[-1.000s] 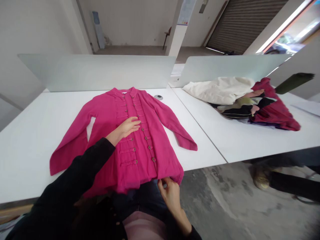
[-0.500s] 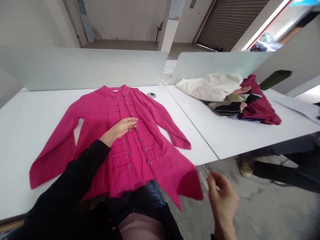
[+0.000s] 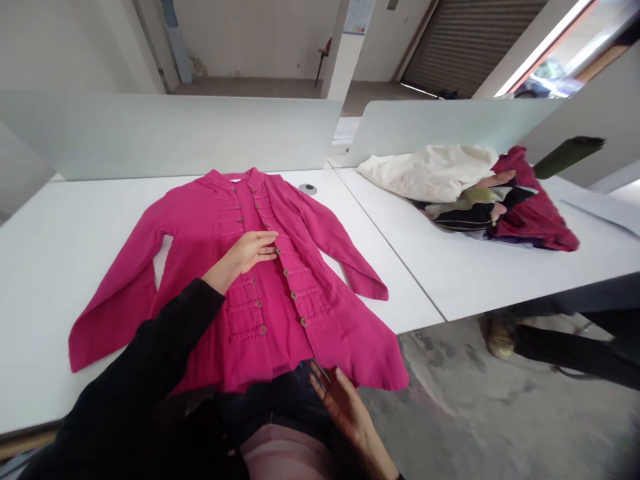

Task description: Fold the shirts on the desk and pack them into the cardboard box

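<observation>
Lying unbuttoned on the table (image 3: pixel 415 250), the shirt (image 3: pixel 280 320) has its sleeves (image 3: pixel 113 293) already spread; the overhanging hem (image 3: pixel 383 379) looks not yet even. The left hand (image 3: pixel 251 251) is over the shirt, loosely extended; the right hand (image 3: pixel 346 405), fingers parted near the hem, pinches nothing visible.

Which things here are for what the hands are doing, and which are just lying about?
In the job:
- magenta long-sleeved button-front shirt
- left hand, over it
- right hand, by its hem

Just lying about:
- white cloth
- dark red cloth
- black cloth
</observation>
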### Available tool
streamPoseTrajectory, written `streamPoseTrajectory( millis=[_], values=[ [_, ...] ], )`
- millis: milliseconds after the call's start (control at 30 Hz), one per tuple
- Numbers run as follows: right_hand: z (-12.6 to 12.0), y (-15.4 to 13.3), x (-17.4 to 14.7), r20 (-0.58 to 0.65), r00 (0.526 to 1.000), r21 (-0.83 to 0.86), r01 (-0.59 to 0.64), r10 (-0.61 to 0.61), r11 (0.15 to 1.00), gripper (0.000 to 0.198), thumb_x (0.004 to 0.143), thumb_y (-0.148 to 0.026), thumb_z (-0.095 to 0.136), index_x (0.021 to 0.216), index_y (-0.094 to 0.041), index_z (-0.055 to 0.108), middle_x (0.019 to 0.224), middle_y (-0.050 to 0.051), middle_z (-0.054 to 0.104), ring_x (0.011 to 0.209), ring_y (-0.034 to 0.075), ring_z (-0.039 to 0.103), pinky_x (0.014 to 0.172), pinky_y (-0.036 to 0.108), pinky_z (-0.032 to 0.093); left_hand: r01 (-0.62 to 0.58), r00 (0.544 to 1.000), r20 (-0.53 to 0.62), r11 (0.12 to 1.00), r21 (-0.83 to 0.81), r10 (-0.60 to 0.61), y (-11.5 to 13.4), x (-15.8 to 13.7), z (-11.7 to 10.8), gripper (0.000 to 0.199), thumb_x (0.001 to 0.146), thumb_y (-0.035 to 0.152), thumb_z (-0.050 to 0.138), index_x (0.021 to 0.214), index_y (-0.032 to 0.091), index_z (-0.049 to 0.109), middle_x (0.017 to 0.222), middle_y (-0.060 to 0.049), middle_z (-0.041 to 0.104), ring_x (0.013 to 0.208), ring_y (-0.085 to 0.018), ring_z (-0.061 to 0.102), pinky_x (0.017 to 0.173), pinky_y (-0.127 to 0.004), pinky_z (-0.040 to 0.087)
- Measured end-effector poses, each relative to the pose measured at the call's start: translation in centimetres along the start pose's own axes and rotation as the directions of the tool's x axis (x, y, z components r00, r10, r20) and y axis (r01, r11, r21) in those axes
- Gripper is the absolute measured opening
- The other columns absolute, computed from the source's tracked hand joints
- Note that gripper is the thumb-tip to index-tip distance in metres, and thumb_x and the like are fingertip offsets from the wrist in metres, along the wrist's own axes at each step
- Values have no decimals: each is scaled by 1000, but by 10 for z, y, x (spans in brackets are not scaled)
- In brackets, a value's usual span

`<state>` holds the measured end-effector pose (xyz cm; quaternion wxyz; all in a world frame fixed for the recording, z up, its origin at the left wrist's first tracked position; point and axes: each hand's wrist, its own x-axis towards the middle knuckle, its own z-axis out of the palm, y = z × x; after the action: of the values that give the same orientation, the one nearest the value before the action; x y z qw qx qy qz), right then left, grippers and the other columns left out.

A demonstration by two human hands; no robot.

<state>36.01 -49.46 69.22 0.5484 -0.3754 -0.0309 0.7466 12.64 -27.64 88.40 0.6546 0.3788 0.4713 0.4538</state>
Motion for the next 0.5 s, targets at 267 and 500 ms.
streamPoseTrajectory(
  millis=[267,500],
  values=[
    [-13,-11,-22,-240,965,-119,77,-104,990,38,49,-34,90,78,-23,69,79,-1,73,77,18,69,67,26,57,-35,999,-14,999,17,35,-5,-1,0,15,74,15,74,86,12,66,75,-4,66,67,-13,62,82,-38,52],
    [-48,-45,-78,80,972,-565,-138,220,814,31,41,-35,89,62,-20,71,64,6,69,70,29,68,75,42,54,-244,964,-76,962,123,254,19,-10,-2,23,70,21,76,89,13,66,83,-3,66,73,-11,61,77,-31,52]
  ],
)
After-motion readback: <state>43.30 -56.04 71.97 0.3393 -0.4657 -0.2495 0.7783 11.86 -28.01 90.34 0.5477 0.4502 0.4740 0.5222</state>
